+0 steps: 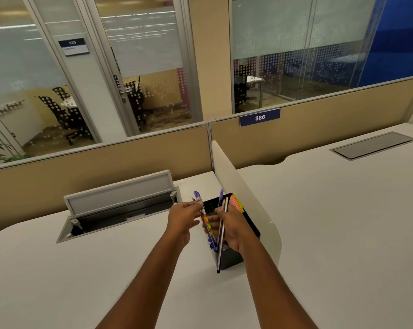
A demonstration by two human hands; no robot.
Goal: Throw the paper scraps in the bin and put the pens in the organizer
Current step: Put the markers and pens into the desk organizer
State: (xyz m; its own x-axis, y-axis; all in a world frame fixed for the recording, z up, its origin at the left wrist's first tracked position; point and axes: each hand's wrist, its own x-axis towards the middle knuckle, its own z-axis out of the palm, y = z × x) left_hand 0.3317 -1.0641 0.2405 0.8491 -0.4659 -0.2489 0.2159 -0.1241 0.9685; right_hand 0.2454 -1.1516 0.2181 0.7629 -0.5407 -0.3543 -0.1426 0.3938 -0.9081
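Observation:
A black desk organizer [249, 224] stands on the white desk against the low divider, with pink and yellow sticky notes [238, 202] in its far corner. My right hand [234, 230] is closed around a dark pencil [221, 248] and a purple pen, just in front of the organizer. My left hand [183, 218] pinches a multicoloured pen [206, 224] with a purple cap near its upper end. Both hands sit close together above the organizer's near-left corner. No paper scraps or bin are in view.
An open cable hatch [120, 210] with its grey lid raised lies left of my hands. A white divider panel [243, 193] runs right behind the organizer. A closed hatch [372, 146] sits on the neighbouring desk. Beige partitions bound the desk's far edge.

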